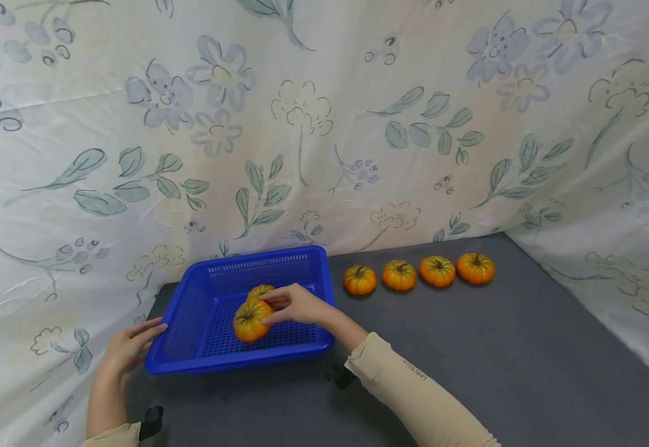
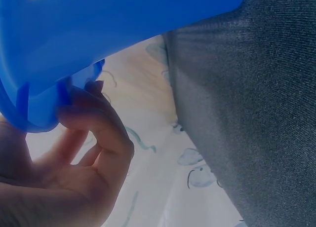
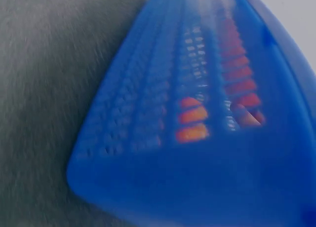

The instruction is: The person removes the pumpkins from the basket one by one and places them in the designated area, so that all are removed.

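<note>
A blue slotted plastic basket [image 1: 237, 359] stands on the dark table. My left hand [image 1: 120, 352] holds its left rim, and in the left wrist view the fingers [image 2: 98, 126] curl round the blue edge. Inside the basket, my right hand [image 1: 300, 305] pinches a small orange pumpkin [image 1: 250, 321] between thumb and fingers. Another pumpkin [image 1: 260, 290] is behind it in the basket, partly covered by the hand and the held one. The right wrist view looks through the basket's side wall [image 3: 187, 182]; orange patches and a fingertip [image 3: 246, 116] show through the slots.
To the basket's right, several pumpkins stand in a row along the back of the table, from the nearest one [image 1: 360, 280] to the farthest [image 1: 475, 268]. A floral cloth [image 1: 324, 124] hangs behind the table and along its sides.
</note>
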A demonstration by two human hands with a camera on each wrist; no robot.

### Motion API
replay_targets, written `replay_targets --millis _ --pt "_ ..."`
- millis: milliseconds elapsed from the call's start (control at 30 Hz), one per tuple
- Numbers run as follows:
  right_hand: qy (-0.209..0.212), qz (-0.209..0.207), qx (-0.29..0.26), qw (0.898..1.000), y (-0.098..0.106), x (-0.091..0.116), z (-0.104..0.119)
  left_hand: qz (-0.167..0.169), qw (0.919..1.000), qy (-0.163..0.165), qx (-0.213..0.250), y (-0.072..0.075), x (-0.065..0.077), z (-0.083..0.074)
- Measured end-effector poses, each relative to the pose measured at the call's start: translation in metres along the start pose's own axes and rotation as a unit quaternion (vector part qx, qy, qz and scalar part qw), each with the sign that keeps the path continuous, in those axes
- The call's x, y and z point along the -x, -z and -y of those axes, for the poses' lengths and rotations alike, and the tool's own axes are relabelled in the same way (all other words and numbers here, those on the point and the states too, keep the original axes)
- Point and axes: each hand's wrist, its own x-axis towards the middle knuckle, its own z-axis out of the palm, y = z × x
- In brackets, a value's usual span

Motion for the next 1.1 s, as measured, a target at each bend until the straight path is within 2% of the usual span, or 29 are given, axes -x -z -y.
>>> replay_targets --millis 300,533,800,1100 --pt "0.015 -0.019 0.002 1.000 0.040 0.026 0.002 -0.001 0.9999 0.005 0.015 0.000 -0.003 0.002" --pt "0.010 -0.033 -0.030 0.999 0.073 0.049 -0.001 0.002 0.9999 0.005 0.016 0.000 -0.001 0.002" --pt "0.010 -0.058 -0.051 0.997 0.112 0.079 -0.019 0.012 0.9999 -0.003 0.008 0.002 0.001 0.001" --pt "-0.010 -0.078 -0.061 0.995 0.138 0.101 -0.048 0.011 0.9997 0.004 0.022 0.001 -0.001 0.001"
